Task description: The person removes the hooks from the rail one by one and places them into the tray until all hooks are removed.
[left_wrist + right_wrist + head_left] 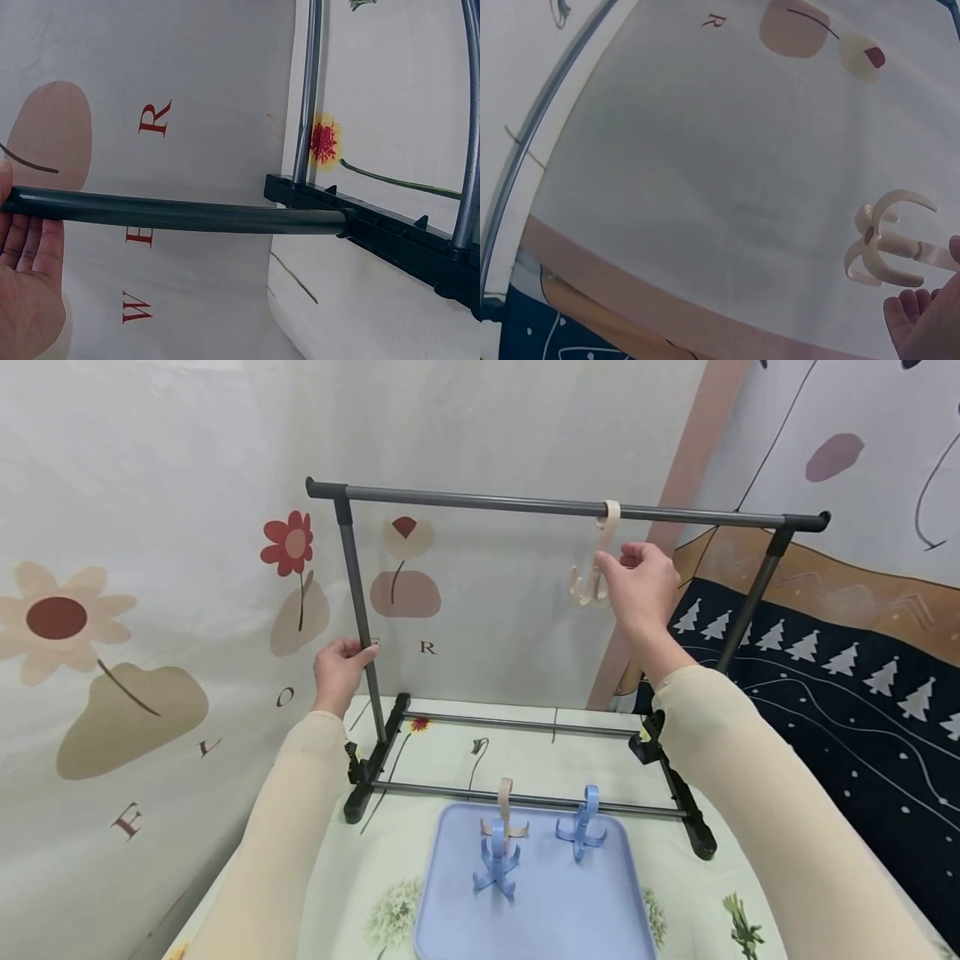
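Note:
My right hand (643, 587) pinches the stem of a beige multi-prong hook hanger (609, 527). The top of this hanger curls over the dark grey bar (480, 503) of a rack, right of its middle. Several curved prongs of the hanger (892, 244) show in the right wrist view, beside the fingertips. On the far side, my left hand (341, 675) grips the rack's left upright post (354, 568), thumb on one side and fingers on the other. The left wrist view shows the post (187, 212) running into a black foot (390, 244).
A blue tray (570, 910) stands before the rack's lower crossbars. On it are another beige hook hanger (506, 797) and two blue hook hangers, one at the left (496, 864) and one at the right (582, 827). A patterned cloth (487, 427) hangs behind.

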The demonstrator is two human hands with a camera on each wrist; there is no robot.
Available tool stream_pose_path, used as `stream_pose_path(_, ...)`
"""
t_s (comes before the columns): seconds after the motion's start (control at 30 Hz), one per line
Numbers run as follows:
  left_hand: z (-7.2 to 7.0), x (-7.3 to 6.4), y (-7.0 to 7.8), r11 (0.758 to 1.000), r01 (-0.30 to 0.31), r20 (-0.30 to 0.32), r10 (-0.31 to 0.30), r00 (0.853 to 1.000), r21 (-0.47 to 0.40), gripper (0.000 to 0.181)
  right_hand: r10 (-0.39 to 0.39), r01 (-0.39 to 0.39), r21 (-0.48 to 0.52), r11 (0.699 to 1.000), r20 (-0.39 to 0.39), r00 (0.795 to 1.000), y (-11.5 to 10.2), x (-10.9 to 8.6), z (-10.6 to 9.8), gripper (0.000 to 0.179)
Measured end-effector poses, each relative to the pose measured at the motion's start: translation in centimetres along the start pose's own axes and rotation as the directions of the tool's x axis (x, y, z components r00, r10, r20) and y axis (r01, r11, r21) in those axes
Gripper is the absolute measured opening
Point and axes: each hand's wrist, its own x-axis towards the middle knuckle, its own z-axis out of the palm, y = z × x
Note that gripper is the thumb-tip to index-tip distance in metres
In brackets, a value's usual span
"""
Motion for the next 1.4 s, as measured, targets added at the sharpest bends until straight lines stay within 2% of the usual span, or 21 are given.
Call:
stream_pose_path(0.1, 0.0, 0.0, 0.0, 1.000, -0.002, 0.002, 0.002, 1.000, 0.001, 0.044, 0.016, -0.016, -0.021, 1.000, 0.007, 1.000, -0.2, 0.3, 0.3, 0.054)
stream_pose_path(0.37, 0.0, 0.0, -0.1, 1.000, 0.002, 0.001, -0.002, 1.000, 0.001, 0.043, 0.000, 0.000, -0.007, 1.000, -0.008, 1.000, -0.2, 0.7, 1.2, 0.048)
stream_pose_path(0.77, 0.4, 0.3, -0.4, 0.999, 0.004, -0.004, -0.005, 1.000, -0.032, 0.040, 0.015, -0.016, -0.044, 0.999, -0.032, 0.999, -0.5, 1.1, 1.7, 0.042)
stream_pose_path(1.0, 0.4, 0.2, -0.3, 1.000, 0.001, -0.007, -0.002, 1.000, -0.027, 0.042, -0.005, 0.003, -0.023, 1.000, -0.056, 0.998, -0.2, 1.1, 1.8, 0.034)
stream_pose_path(1.4, 0.2, 0.2, -0.2, 1.000, 0.005, -0.011, -0.005, 1.000, -0.017, 0.039, -0.037, 0.038, 0.006, 0.999, -0.079, 0.996, 0.2, 1.0, 2.0, 0.036)
